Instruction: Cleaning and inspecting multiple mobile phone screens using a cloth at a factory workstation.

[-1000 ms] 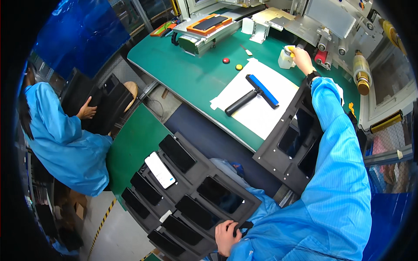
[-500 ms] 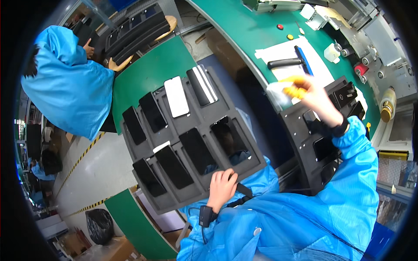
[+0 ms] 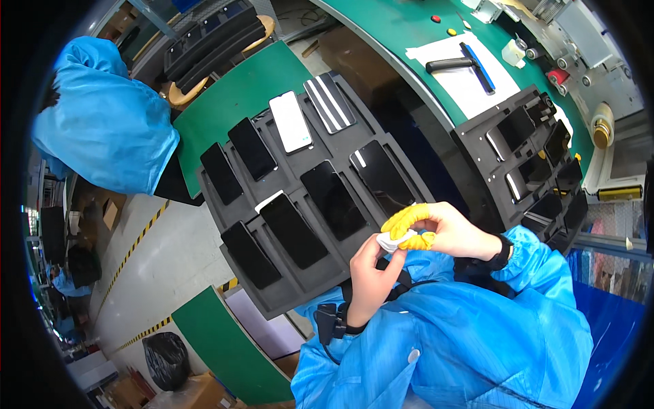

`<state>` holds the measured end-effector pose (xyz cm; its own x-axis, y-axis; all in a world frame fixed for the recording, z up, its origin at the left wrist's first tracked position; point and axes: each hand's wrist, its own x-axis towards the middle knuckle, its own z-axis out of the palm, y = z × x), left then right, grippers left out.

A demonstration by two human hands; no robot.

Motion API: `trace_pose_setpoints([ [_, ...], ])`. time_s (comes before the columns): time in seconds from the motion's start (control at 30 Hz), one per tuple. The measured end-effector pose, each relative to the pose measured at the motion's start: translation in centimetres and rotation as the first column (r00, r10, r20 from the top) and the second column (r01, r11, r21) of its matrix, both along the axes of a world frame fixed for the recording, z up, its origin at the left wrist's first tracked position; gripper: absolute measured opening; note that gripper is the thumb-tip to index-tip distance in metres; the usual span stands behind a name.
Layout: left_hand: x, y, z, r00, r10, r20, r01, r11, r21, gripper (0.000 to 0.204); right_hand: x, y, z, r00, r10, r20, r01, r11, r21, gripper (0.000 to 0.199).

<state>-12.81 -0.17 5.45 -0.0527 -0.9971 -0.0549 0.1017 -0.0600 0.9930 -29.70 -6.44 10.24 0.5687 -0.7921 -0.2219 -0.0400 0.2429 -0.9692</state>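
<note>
My left hand and my right hand meet just off the near right corner of a dark grey foam tray. Between their fingertips is a small folded white cloth, pinched from both sides. Yellow finger cots cover fingers of the right hand. Several phones lie in the tray's slots. A black phone with a small white patch is closest to my hands, beside another black phone. In the far row are a white-faced phone and a striped black-and-white one.
To the right, a second dark tray holds several phones. Behind it, a blue-edged roller with a black handle lies on white paper on a green bench. A person in blue is at the far left, near stacked trays.
My right hand has come in from above the right bench with the white cloth. My left hand has left the tray's near edge and now grips the cloth too.
</note>
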Motion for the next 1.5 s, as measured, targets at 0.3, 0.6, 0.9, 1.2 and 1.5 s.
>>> trace_pose_setpoints([
  [0.3,1.9,-0.9,-5.5,0.946,-0.032,0.323,0.018,0.999,0.048,0.033,0.9,-0.1,-6.6,0.937,-0.347,-0.040,0.340,0.933,-0.117,0.020],
  [0.6,1.8,0.0,-9.0,0.604,-0.152,0.783,0.580,0.758,-0.300,0.032,-1.6,-7.2,-12.3,0.717,-0.256,-0.649,-0.470,0.510,-0.720,0.033],
  [0.9,1.9,-0.3,-9.9,0.598,-0.209,0.774,0.607,0.748,-0.267,0.031,-1.2,-15.0,-10.9,0.760,-0.490,-0.427,-0.188,0.463,-0.866,0.024],
  [1.2,1.7,-0.1,-9.8,0.609,-0.195,0.769,0.587,0.762,-0.272,0.028,0.6,-15.7,-13.5,0.729,-0.424,-0.537,-0.283,0.528,-0.801,0.028],
  [1.5,1.6,0.2,-9.8,0.633,-0.186,0.752,0.568,0.771,-0.287,0.028,-0.2,-6.4,-13.6,0.732,-0.273,-0.625,-0.379,0.599,-0.705,0.019],
])
